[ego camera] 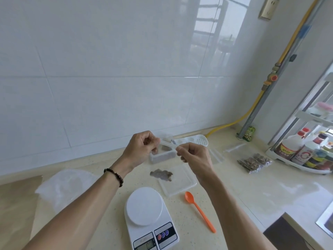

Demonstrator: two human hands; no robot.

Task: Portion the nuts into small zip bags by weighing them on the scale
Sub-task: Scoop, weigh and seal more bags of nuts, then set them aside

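— Head view: what are the hands doing?
— Left hand (144,145) and right hand (193,152) are pinching a clear bag (168,142) between them, above the surface (234,186).
— Nuts?
— Lying in the tray (177,183) behind the scale (149,217).

Bare beige countertop (234,204) open right of the orange plastic spoon (199,210), white digital kitchen scale (146,213) blocking the near centre, clear plastic lid (177,181) just behind it, crumpled clear plastic bag (61,186) filling the left, white corner rack of bottles (306,152) closing the far right
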